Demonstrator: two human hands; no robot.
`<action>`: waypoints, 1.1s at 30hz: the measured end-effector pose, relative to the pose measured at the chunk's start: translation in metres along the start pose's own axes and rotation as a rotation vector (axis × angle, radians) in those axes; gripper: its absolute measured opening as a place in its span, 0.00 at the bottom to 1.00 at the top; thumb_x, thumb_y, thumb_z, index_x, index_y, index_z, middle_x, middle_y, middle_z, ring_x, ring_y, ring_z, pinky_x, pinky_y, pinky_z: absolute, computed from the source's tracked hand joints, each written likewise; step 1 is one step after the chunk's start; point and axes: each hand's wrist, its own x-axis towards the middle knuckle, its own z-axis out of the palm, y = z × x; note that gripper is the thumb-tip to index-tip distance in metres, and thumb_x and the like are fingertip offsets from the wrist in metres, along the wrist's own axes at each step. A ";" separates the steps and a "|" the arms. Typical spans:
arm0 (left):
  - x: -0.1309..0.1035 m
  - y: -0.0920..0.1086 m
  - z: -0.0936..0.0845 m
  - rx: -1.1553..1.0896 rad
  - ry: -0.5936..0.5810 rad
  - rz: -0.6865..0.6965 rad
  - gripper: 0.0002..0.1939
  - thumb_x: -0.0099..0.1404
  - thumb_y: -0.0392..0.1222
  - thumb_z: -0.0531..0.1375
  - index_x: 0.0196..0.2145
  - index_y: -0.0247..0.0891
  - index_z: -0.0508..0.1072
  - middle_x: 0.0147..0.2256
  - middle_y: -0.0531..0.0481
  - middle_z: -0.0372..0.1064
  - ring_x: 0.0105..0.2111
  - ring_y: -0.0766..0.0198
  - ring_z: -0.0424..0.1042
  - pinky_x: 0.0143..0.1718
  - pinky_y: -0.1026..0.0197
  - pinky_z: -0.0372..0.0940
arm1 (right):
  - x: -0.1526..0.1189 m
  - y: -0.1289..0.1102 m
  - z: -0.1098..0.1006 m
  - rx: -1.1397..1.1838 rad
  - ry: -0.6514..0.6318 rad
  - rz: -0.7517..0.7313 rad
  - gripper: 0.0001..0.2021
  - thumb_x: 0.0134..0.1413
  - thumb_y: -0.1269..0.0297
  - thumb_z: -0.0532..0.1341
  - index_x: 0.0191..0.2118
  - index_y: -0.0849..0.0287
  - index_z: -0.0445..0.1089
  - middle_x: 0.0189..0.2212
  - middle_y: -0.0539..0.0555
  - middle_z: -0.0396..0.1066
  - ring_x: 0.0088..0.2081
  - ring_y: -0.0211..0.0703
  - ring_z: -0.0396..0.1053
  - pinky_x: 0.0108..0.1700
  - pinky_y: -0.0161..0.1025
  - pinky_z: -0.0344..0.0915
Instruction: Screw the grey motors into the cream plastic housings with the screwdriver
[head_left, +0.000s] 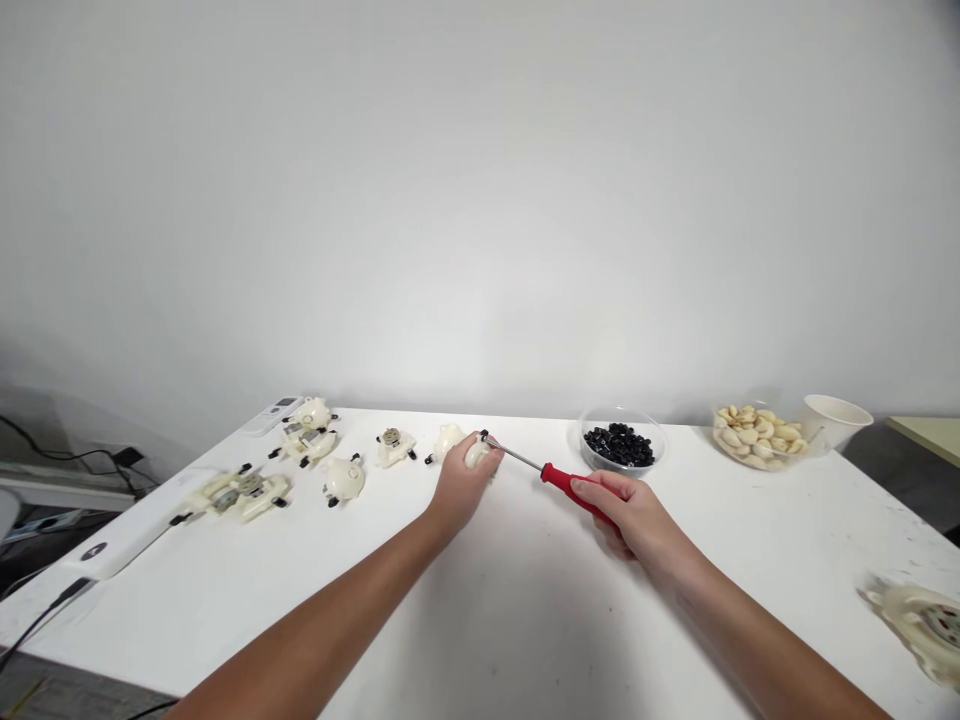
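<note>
My left hand is closed around a small cream plastic part near the middle of the white table, with a black piece at its upper edge. In my right hand is a red-handled screwdriver, its shaft pointing up and left. The tip meets the part at the black piece; whether it sits in a screw is too small to tell. Just left of my left hand lies another cream part with a black tip, partly hidden by the fingers.
Several cream assemblies with black ends lie on the left of the table. A clear bowl of small black pieces, a bowl of cream pieces and a white cup stand at the back right. A power strip lies left.
</note>
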 end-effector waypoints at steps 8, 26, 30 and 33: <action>0.001 0.001 -0.001 0.014 -0.015 0.042 0.11 0.65 0.50 0.62 0.34 0.39 0.74 0.32 0.52 0.68 0.31 0.63 0.64 0.33 0.63 0.59 | 0.001 0.002 -0.001 0.130 -0.119 0.104 0.20 0.60 0.42 0.62 0.34 0.56 0.67 0.17 0.40 0.46 0.19 0.32 0.37 0.20 0.33 0.35; -0.002 -0.002 -0.004 -0.042 -0.060 0.005 0.06 0.64 0.44 0.60 0.33 0.39 0.72 0.26 0.55 0.62 0.26 0.65 0.59 0.29 0.63 0.57 | -0.013 0.008 0.001 -0.810 0.207 -0.670 0.11 0.64 0.51 0.60 0.36 0.53 0.69 0.22 0.47 0.66 0.22 0.40 0.59 0.26 0.37 0.53; -0.002 -0.005 -0.003 -0.025 -0.021 0.000 0.08 0.64 0.45 0.61 0.32 0.39 0.71 0.26 0.56 0.60 0.27 0.65 0.58 0.29 0.64 0.56 | -0.010 0.010 0.009 -0.504 0.200 -0.414 0.20 0.59 0.42 0.62 0.31 0.54 0.67 0.20 0.46 0.60 0.23 0.39 0.55 0.26 0.36 0.49; -0.001 -0.005 -0.003 -0.020 -0.026 -0.004 0.07 0.64 0.44 0.60 0.32 0.39 0.71 0.26 0.57 0.60 0.27 0.65 0.59 0.29 0.63 0.56 | -0.004 0.012 0.010 -0.296 0.128 -0.245 0.23 0.55 0.39 0.65 0.29 0.55 0.65 0.19 0.44 0.54 0.21 0.36 0.49 0.25 0.35 0.43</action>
